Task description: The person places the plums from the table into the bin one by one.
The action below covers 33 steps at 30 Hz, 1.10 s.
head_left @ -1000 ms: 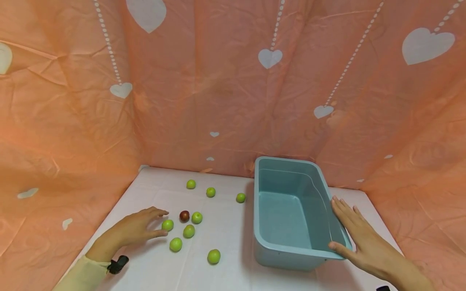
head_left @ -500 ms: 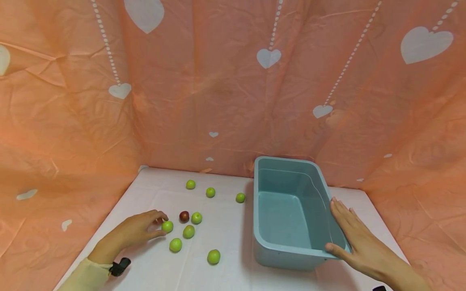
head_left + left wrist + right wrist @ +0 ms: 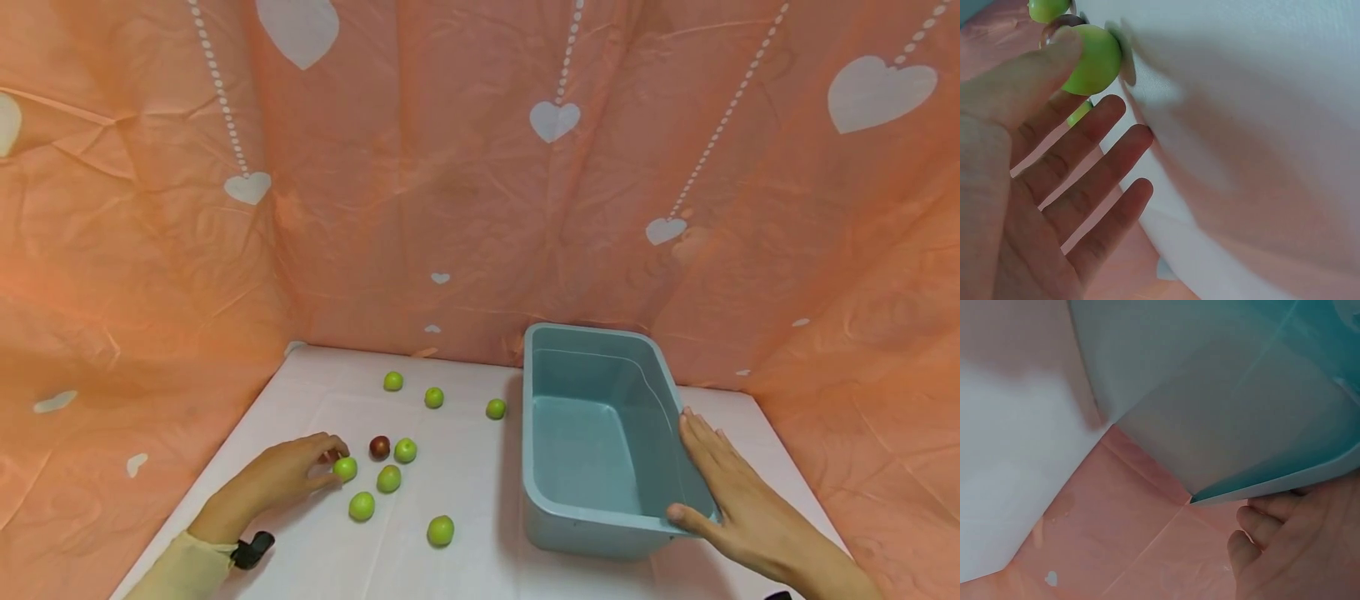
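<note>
Well left of the tub (image 3: 577, 535), the left hand (image 3: 285, 471) pinched a green fruit (image 3: 346, 469), seemingly on the worktop (image 3: 465, 475); the right hand (image 3: 742, 504) gripped the tub's near right corner. This looked like the grasping step; the next move called for a steady lift.

the fruits (image 3: 389, 478) lie on the table (image 3: 465, 475), left of the tub (image 3: 600, 518). the left hand (image 3: 292, 471) touches the fruit farthest left (image 3: 345, 469). the right hand (image 3: 738, 508) is on the tub's right side. a curtain (image 3: 465, 208) hangs behind.
</note>
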### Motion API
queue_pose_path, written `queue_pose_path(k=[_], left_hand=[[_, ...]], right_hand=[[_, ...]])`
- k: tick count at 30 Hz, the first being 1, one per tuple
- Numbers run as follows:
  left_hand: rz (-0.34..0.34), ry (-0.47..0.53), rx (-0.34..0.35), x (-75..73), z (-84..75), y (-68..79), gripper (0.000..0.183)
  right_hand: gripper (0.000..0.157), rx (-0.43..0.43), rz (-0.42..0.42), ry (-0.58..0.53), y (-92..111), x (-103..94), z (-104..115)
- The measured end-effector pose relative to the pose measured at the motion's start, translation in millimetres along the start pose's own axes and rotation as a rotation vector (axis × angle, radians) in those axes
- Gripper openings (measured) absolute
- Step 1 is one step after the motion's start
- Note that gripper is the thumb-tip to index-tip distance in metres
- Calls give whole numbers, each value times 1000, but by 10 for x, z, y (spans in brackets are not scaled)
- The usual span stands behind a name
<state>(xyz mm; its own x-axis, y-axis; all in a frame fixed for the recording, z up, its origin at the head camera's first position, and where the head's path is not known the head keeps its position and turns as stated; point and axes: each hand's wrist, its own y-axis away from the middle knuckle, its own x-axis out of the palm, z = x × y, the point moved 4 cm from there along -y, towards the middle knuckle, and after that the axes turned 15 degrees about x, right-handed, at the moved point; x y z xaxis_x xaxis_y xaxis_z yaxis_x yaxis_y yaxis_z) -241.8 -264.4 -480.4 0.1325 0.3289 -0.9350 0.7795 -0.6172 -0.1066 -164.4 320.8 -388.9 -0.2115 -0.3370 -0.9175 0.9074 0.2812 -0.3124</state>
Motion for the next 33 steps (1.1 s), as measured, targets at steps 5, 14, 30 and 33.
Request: queue_pose_path(k=[5, 14, 30, 33], left_hand=[[-5, -9, 7, 2, -8, -13, 27], [-3, 19, -24, -39, -22, -2, 28], [-133, 0, 55, -208, -94, -163, 28], [-142, 17, 82, -242, -139, -236, 30]], right_hand=[[112, 12, -11, 17, 7, 11, -1], [111, 24, -13, 15, 4, 41, -7], [111, 37, -3, -11, 5, 67, -18], [110, 39, -5, -9, 6, 74, -17]])
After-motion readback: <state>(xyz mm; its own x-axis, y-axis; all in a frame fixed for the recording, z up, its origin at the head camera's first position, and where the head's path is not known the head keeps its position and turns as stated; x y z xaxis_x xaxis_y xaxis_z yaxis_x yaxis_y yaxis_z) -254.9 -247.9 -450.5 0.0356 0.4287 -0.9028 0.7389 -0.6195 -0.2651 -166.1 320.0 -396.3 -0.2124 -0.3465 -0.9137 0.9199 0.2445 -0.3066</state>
